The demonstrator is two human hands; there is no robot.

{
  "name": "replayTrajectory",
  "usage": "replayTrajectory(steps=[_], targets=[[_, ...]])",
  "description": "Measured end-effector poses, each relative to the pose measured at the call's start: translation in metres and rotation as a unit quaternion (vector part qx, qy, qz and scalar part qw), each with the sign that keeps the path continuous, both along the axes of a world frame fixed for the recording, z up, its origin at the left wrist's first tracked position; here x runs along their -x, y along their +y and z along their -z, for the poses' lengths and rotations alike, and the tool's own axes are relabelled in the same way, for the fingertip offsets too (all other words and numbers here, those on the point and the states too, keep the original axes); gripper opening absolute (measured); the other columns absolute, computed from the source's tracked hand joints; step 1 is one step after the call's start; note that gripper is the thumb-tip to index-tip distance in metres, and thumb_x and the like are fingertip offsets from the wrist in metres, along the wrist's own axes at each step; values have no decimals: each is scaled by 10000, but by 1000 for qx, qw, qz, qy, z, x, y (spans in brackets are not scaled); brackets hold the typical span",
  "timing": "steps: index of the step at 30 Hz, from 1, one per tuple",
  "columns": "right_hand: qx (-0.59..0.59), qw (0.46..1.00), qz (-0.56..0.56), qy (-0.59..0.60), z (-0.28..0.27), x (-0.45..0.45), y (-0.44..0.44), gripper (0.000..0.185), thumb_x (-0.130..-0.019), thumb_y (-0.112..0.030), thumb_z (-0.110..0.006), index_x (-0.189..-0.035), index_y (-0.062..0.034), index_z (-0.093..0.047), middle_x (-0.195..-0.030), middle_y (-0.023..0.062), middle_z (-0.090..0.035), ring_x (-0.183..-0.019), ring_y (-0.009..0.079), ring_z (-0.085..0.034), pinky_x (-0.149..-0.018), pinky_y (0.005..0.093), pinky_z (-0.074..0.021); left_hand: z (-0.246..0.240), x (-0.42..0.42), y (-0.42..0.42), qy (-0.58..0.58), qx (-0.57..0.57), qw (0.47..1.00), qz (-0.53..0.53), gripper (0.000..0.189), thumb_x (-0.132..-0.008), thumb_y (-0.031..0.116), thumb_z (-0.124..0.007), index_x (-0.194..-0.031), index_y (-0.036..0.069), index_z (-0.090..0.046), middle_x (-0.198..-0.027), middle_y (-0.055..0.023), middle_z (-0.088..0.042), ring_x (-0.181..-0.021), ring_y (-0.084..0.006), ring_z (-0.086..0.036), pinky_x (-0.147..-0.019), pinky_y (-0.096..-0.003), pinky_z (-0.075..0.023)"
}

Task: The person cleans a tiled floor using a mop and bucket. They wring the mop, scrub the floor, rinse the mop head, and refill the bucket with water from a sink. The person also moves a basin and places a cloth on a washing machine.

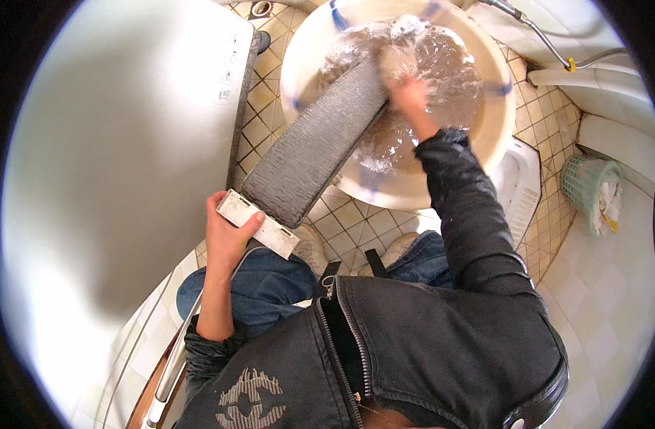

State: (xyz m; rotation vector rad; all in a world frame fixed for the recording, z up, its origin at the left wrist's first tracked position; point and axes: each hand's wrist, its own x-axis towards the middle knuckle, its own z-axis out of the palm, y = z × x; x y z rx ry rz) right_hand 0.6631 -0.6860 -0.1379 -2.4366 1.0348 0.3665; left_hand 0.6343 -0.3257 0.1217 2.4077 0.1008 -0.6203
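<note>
My left hand [226, 233] grips a dirty white slotted end piece [271, 236], thumb on top. The piece sits at the near end of a long grey ridged slab [316, 139], whose exact kind I cannot tell. Tilted over the rim of a round cream tub [491, 139], the slab reaches with its far end to the water. Murky brownish water [445, 104] splashes and foams in the tub. My right hand [411, 99] is motion-blurred beside the slab's far end, fingers at a pale blur [400, 56]; whether it holds something is unclear.
A large white appliance panel [145, 134] stands left. A squat toilet [520, 182] lies right of the tub, with a green plastic basket [579, 182] of paper waste beyond. A metal hose [547, 40] runs along the wall. My shoes [311, 249] stand on floor tiles [349, 220].
</note>
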Motion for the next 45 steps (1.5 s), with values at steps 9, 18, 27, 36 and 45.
replayTrajectory(steps=[9,18,27,36,45], targets=[[-265,816,-346,-380,-120,45,141,547,-612,-385,-644,-1141,-292,-535,-881,135,-452,-840,285,-500,-738,365,-437,0,0,0,-8,-15,1000,5,630,-600,174,-749,-1082,14,-376,-963,-137,-531,-873,-206,-536,-779,-306,-427],[193,968,-119,-110,18,-11,-74,515,-745,-380,-587,-1226,-315,-417,-1146,158,-437,-1087,321,-414,-858,527,-340,-3,4,-1,-18,-1,1000,0,647,-590,186,-752,-1087,17,-374,-978,-146,-528,-890,-220,-536,-789,-312,-421],[-256,949,-69,-170,-41,10,60,601,-668,-386,-624,-1227,-235,-463,-1012,174,-477,-935,297,-504,-827,386,-415,-3,4,-6,-48,-52,997,26,660,-607,239,-740,-1094,-10,-371,-968,-185,-549,-888,-266,-555,-781,-330,-430],[-257,843,-273,-385,-122,60,163,552,-659,-353,-624,-1191,-282,-496,-850,132,-406,-795,285,-467,-701,345,-417,2,-2,-4,-17,-59,997,35,605,-657,253,-703,-1073,-18,-358,-937,-186,-558,-868,-272,-563,-763,-335,-435],[82,995,-47,23,-15,0,-66,488,-784,-385,-532,-1242,-276,-402,-1175,220,-448,-1002,314,-517,-765,459,-430,-3,9,-8,-22,-29,999,33,598,-645,187,-727,-1063,-8,-345,-944,-149,-536,-863,-208,-544,-767,-309,-432]])
